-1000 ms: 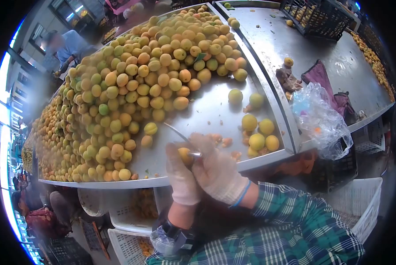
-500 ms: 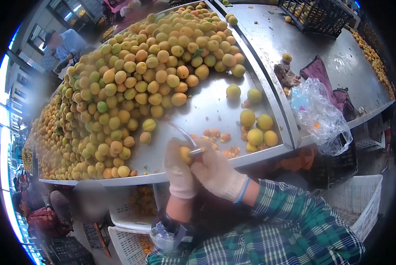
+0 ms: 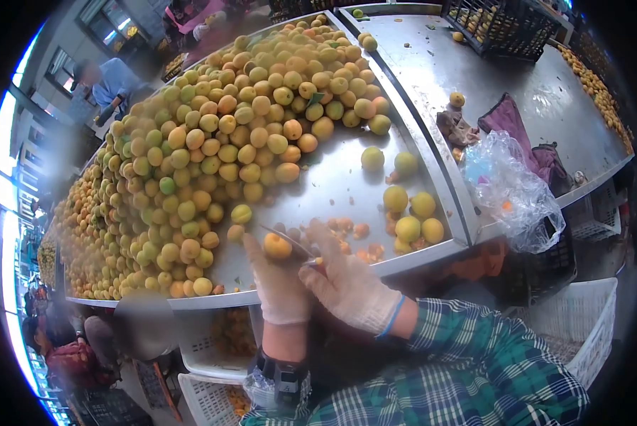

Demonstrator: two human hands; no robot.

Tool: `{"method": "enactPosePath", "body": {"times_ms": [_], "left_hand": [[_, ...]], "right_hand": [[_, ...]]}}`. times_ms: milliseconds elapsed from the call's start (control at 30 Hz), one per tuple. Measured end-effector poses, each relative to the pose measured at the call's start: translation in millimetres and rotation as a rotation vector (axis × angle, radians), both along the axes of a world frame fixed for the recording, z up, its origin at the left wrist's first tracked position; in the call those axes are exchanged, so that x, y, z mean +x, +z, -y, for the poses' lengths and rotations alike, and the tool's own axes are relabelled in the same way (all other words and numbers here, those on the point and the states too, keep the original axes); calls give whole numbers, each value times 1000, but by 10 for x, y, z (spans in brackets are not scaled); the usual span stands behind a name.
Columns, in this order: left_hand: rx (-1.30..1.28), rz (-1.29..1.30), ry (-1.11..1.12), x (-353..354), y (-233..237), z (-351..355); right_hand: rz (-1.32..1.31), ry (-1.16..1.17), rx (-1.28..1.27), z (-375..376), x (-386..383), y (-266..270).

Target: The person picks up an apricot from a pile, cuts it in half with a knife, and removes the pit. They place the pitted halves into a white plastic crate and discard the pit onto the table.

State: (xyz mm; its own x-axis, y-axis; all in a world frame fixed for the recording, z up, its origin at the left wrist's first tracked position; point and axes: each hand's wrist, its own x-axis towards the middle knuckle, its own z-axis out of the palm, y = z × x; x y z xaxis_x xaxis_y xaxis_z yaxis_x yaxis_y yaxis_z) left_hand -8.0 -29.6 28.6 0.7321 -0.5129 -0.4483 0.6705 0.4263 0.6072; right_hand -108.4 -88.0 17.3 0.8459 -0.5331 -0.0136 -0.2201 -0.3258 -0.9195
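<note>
My gloved left hand [image 3: 279, 287] is closed on an apricot [image 3: 277, 246], its orange-tinged side facing up. In my gloved right hand [image 3: 352, 287] is a small knife [image 3: 290, 237], its thin blade extending left past the apricot's upper side. The knife's handle is mostly hidden by my fingers. Both hands are over the near edge of a metal table [image 3: 325, 188]. To their left lies a large heap of apricots [image 3: 212, 156]. Orange fruit scraps [image 3: 361, 230] lie just beyond my right hand.
Several larger yellow fruits [image 3: 408, 228] sit near the table's right rim. On the adjoining table are a clear plastic bag [image 3: 513, 188], a purple cloth [image 3: 508, 124] and a black crate [image 3: 499, 28]. White crates [image 3: 581, 319] stand below. A person in blue [image 3: 116, 82] is at the far left.
My hands have moved apart a little. The knife has come away from between them, and the apricot now shows in my left hand with its face turned up.
</note>
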Motion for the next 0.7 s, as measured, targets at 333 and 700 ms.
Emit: {"method": "enactPosePath", "body": {"times_ms": [333, 700], "left_hand": [[14, 68, -75, -19, -10, -101], [209, 605, -43, -32, -144, -99]], "right_hand": [[-95, 38, -118, -68, 53, -51], [-126, 52, -69, -19, 116, -26]]}}
